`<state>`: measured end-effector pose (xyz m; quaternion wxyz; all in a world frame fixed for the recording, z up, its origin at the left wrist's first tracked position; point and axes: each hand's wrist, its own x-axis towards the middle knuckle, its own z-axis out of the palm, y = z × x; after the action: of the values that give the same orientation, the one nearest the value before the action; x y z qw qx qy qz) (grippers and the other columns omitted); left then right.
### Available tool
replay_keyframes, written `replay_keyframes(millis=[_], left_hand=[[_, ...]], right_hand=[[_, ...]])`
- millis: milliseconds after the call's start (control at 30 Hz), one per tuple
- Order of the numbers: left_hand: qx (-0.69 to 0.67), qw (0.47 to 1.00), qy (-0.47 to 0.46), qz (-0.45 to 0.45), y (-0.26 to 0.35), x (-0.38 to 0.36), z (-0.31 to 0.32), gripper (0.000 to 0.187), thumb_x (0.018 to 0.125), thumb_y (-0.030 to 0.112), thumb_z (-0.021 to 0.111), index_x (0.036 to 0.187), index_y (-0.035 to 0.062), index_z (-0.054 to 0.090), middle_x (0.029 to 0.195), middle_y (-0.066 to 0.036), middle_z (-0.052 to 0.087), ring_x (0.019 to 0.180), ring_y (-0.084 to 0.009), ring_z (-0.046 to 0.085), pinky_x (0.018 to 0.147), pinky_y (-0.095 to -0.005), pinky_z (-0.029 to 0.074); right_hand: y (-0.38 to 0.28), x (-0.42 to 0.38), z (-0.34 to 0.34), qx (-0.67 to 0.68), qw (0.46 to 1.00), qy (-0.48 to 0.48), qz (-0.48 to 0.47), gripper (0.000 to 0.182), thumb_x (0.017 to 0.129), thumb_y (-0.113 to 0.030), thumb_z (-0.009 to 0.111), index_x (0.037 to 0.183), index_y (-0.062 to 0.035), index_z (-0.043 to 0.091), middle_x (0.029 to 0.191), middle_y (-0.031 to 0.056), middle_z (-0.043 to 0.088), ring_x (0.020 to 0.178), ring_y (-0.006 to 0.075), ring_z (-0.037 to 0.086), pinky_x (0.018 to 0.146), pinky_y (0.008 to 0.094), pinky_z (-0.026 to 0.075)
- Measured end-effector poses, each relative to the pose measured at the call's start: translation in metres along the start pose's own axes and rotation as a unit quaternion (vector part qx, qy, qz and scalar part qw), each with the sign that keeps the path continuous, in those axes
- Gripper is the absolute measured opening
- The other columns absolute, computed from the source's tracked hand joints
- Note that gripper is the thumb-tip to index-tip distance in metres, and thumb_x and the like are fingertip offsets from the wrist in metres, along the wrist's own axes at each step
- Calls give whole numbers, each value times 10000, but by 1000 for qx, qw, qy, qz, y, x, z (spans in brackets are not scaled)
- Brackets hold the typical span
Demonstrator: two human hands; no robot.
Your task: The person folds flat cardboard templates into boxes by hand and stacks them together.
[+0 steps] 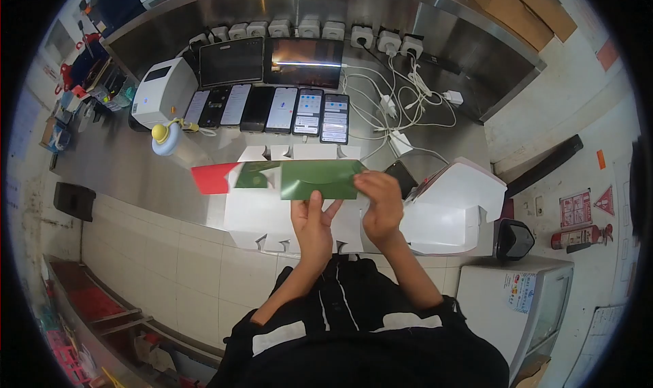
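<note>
Touching left hand (314, 228) below, right hand (382, 203) rightward; green card (316, 175)

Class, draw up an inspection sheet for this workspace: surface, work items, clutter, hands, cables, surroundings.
Surface: grey counter, partly covered.
Work items: red-and-green card held over a white carton sheet; open white box at right.
Clutter: phones in a row, two tablets behind them.
Hands: left hand holds the card's lower edge; right hand touches its right end, grip unclear.
Cables: white cables tangled right of the phones.
Surroundings: fire extinguisher at the right-hand wall; tiled floor below.
</note>
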<state>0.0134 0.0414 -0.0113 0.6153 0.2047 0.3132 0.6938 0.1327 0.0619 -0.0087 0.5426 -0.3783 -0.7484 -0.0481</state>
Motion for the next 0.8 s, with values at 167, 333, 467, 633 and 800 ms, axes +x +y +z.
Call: replay_keyframes(millis=[167, 333, 467, 633, 800], left_hand=[[148, 986, -60, 49, 19, -10, -1, 293, 934, 140, 371, 1203, 25, 352, 1156, -122, 476, 1043, -211, 525, 821, -348, 500], [147, 988, -45, 16, 3, -15, 1, 333, 938, 186, 390, 1230, 40, 325, 1139, -102, 492, 1013, -165, 535, 781, -281, 491], [147, 988, -38, -17, 21, -18, 2, 287, 940, 127, 363, 1197, 3, 341, 1088, -126, 510, 925, -144, 558, 756, -240, 484], [247, 963, -104, 34, 45, -13, -14, 337, 923, 70, 388, 1230, 16, 259, 970, -104, 538, 782, -107, 524, 668, -217, 436], [365, 865, -289, -185, 102, -18, -19, 435, 919, 85, 402, 1272, 83, 149, 897, -133, 571, 869, -134, 557, 729, -267, 455]], right_hand=[[-8, 12, -19, -30, 990, -86, -111, 297, 637, 41, 567, 903, -63, 649, 863, 74, 607, 772, 214, 566, 741, 345, 457], [-24, 10, -1, -47, 998, 10, -27, 268, 632, -77, 607, 893, -77, 668, 831, 13, 622, 742, 160, 572, 661, 296, 420], [-36, 2, 13, -41, 999, -4, 18, 195, 680, -94, 611, 867, -88, 666, 867, 27, 647, 777, 147, 584, 691, 291, 402], [-39, 22, -22, 102, 986, -119, 58, 160, 761, -100, 585, 901, -75, 658, 909, 64, 655, 812, 189, 598, 675, 311, 418], [-44, 79, -44, 106, 940, -123, 300, 327, 815, -131, 551, 1130, -45, 526, 1152, 127, 506, 640, 224, 579, 656, 308, 443]])
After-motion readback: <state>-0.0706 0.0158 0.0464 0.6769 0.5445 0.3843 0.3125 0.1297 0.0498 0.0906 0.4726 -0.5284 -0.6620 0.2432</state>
